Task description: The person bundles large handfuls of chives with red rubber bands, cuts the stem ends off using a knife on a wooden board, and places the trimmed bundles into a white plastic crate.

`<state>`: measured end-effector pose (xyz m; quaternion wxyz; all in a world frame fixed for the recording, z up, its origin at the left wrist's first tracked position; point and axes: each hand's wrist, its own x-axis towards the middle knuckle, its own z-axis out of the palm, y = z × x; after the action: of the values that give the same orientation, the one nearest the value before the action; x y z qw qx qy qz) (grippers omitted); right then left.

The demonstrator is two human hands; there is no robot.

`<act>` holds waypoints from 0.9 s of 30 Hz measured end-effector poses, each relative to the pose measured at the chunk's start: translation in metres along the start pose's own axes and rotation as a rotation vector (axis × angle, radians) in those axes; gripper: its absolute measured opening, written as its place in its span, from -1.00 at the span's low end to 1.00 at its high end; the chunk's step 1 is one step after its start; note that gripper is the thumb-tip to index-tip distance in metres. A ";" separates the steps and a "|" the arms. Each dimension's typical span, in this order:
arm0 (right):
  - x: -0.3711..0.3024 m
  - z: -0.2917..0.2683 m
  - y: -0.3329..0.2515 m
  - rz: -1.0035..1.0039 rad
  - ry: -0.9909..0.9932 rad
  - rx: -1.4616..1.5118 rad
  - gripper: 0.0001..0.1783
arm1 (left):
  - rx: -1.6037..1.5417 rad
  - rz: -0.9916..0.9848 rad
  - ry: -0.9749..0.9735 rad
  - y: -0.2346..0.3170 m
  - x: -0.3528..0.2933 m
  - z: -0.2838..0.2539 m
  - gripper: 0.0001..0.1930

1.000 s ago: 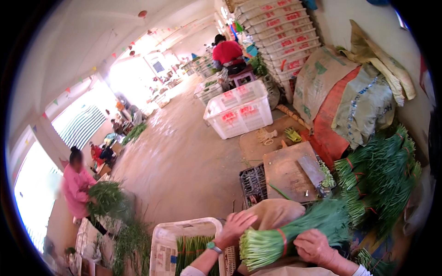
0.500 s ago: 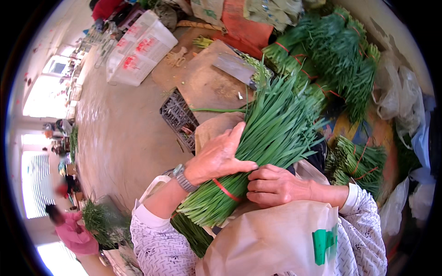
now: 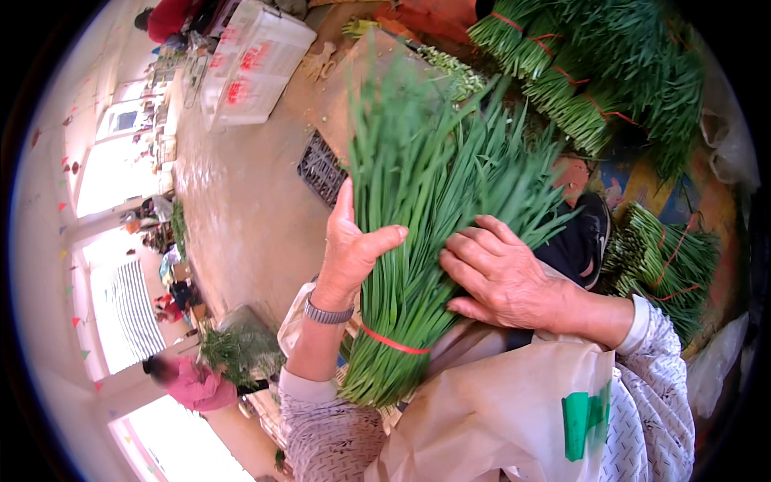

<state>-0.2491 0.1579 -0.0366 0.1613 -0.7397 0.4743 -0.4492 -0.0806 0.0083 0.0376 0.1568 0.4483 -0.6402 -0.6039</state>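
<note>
A thick bunch of garlic chives point(image 3: 434, 209) stands tilted over my lap, its green leaves fanned out upward and its cut ends down. A red band point(image 3: 393, 341) is wrapped around it near the cut ends. My left hand point(image 3: 353, 245) holds the bunch from the left, with its thumb across the front and its other fingers partly hidden by the leaves. From the right, my right hand point(image 3: 502, 277) presses against the leaves with bent fingers. Both hands are above the band. The leaf tips at the top left are blurred.
Banded chive bunches point(image 3: 562, 80) are heaped at the upper right, and others point(image 3: 671, 261) lie at the right. A dark crate point(image 3: 321, 169) sits beside a board point(image 3: 341, 88). A white box point(image 3: 257, 64) stands farther off. A person in pink point(image 3: 197, 386) is at the lower left.
The bunch has swung more upright and its leaves have spread wider. My left hand has moved left with its thumb lifting; my right hand has opened somewhat and shifted up and right. The view has shifted.
</note>
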 end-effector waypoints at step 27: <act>0.047 -0.030 -0.026 -0.101 0.236 0.013 -0.72 | -0.049 0.322 0.124 -0.044 -0.030 -0.001 0.00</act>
<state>-0.2522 0.1370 0.0214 0.0864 -0.7036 0.4490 -0.5440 -0.0463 0.0365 0.0075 0.3017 0.3725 -0.6778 -0.5575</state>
